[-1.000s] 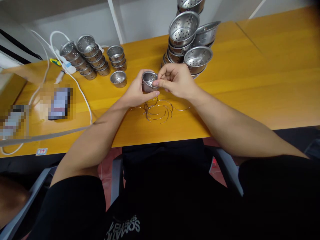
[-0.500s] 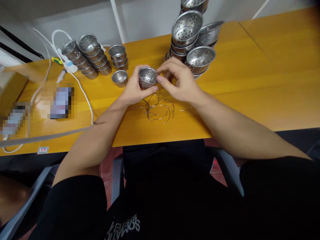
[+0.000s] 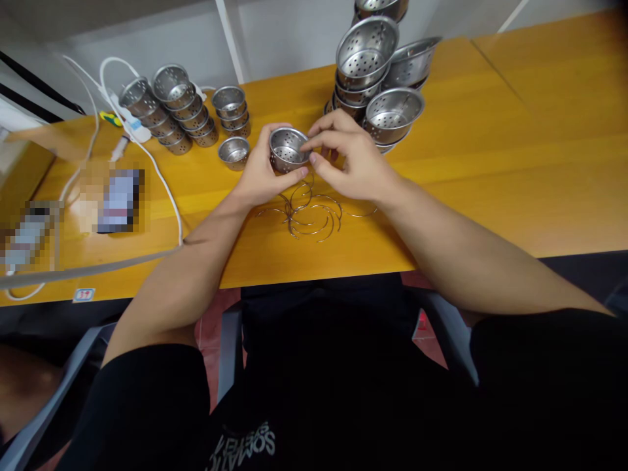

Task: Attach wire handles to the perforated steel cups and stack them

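A person in a black shirt (image 3: 343, 392) with pale lettering holds a small perforated metal cup (image 3: 289, 150) above a yellow wooden table (image 3: 490, 163), near its front edge. The left hand (image 3: 263, 171) grasps the cup from the side, thumb along the near wall, with the open mouth tipped up and its drilled floor in view. The right hand (image 3: 350, 157) is at the opposite side of the rim, fingers bent and loosely spread, one fingertip reaching over the cup's edge — whether it pinches anything there cannot be told. Below the hands, a loose cluster of thin curved wires (image 3: 316, 214) lies on the wood.

Beyond the left hand stand a single small cup (image 3: 234, 153), a short upright stack of matching cups (image 3: 232, 111) and two taller leaning stacks (image 3: 169, 111). Behind the right hand rise piles of larger perforated bowls (image 3: 367, 55), some nested and tilted, the tallest cut off by the top of the frame. At left, a white power strip (image 3: 137, 128) and a white cable (image 3: 164, 186) lie beside two blurred devices (image 3: 120, 199) (their screens are pixelated). A label (image 3: 84, 295) reading "39" marks the table's front edge, and part of another person (image 3: 24, 392) shows at lower left.
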Available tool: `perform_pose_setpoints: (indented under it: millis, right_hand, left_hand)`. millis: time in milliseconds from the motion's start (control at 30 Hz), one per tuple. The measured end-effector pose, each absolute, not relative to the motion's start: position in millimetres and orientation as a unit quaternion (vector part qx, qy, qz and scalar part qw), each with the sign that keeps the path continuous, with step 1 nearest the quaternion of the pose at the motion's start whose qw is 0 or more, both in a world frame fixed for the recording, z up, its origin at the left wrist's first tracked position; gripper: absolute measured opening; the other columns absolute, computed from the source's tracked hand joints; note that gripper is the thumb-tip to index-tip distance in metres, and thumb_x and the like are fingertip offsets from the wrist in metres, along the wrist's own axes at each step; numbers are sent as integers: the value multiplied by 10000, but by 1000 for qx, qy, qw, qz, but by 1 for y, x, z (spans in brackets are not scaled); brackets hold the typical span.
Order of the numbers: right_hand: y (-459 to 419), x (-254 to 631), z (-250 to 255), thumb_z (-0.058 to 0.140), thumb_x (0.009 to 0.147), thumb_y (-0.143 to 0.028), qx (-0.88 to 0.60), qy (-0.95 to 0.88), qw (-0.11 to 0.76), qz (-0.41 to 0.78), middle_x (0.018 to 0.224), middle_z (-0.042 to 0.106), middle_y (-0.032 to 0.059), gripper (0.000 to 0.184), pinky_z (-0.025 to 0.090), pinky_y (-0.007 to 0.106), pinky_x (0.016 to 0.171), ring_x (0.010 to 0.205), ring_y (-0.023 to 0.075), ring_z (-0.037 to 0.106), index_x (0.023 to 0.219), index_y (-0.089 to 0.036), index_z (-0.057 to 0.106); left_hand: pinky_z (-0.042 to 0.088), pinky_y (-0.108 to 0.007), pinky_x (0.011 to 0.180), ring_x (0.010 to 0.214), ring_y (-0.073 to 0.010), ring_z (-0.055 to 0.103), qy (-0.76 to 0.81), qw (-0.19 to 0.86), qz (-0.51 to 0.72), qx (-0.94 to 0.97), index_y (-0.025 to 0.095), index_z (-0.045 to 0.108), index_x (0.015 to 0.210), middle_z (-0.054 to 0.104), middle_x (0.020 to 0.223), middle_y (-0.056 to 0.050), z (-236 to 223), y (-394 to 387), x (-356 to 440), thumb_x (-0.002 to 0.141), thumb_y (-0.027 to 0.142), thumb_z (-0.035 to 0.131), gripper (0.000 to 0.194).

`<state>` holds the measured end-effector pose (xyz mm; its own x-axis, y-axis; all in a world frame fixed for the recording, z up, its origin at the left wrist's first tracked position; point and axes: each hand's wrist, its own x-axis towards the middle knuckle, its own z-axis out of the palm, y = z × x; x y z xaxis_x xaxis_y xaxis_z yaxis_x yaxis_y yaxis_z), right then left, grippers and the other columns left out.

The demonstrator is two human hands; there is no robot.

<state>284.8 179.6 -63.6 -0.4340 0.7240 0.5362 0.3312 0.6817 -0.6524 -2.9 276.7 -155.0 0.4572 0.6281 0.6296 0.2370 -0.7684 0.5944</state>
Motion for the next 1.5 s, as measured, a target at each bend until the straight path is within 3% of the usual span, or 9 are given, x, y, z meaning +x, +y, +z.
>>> perform_pose_setpoints:
  millis: [167,333,667,967,1133,1233,1333,1400,1500]
  right_hand:
    - [184,288,-66,991,1072,-612,-324,-824,406,226,1602,804,149,307,724,782,1280,1514,509,750,1293,-406,935]
    - [185,287,-72,1036,1024,-557,-309,-846,374,221,1608,794,157,431,637,846,1390,1653,545,668,1422,-415,947]
    - [184,287,-74,982,1086,-598,-295,-853,373,214,1710,753,172,509,605,798,1443,1658,523,680,1547,-393,913]
    - [180,282,-70,1023,1044,-780,-303,-837,412,195,1826,736,173,948,644,753,1419,1677,547,677,1849,-405,692]
    - [170,284,-53,950,1035,-871,-317,-849,395,150,1854,734,120,1000,589,838,1462,1729,570,639,1890,-454,641]
    - [166,310,-26,894,1124,-819,-292,-861,415,14,1852,740,53,908,549,807,1508,1727,520,670,1923,-515,589]
    - [171,350,0,1013,1073,-685,-229,-836,485,-113,1829,761,59,986,637,715,1397,1646,508,753,1939,-460,598]
    - [178,376,9,967,1042,-732,-220,-827,506,-107,1628,850,96,871,721,562,1029,1394,455,863,1817,-391,759]
    - [194,406,11,965,1036,-687,-286,-818,497,-33,1471,871,109,639,605,482,863,1182,355,822,1594,-376,933]
  left_hand:
    - [664,-632,1360,1492,-427,805,274,219,443,825,302,518,1762,717,1595,-157,-151,270,0,922,1220,821,1281]
    - [646,-657,1412,1556,-446,794,275,227,434,827,338,483,1795,707,1613,-143,-148,264,2,890,1225,855,1321]
    - [679,-623,1386,1548,-428,786,253,241,449,823,356,476,1788,674,1640,-148,-158,273,1,894,1238,828,1304]
    - [632,-632,1463,1694,-482,720,242,221,433,840,334,390,1865,607,1788,-204,-151,266,3,855,1264,828,1441]
    - [540,-653,1554,1821,-507,615,210,209,420,858,291,184,1996,512,1917,-244,-148,261,5,973,1164,844,1499]
    - [636,-635,1460,1754,-467,672,231,227,408,854,319,170,2023,541,1900,-244,-147,256,0,1072,1023,874,1377]
    - [703,-601,1337,1645,-402,742,270,226,394,849,368,166,2050,597,1843,-225,-145,253,-6,1225,807,821,1141]
    - [714,-582,1303,1609,-376,765,287,213,395,846,373,174,2056,625,1810,-215,-144,253,-8,1281,687,788,1038]
    - [746,-543,1245,1529,-357,811,288,204,410,841,352,248,2026,672,1748,-211,-145,256,-10,1293,633,785,951]
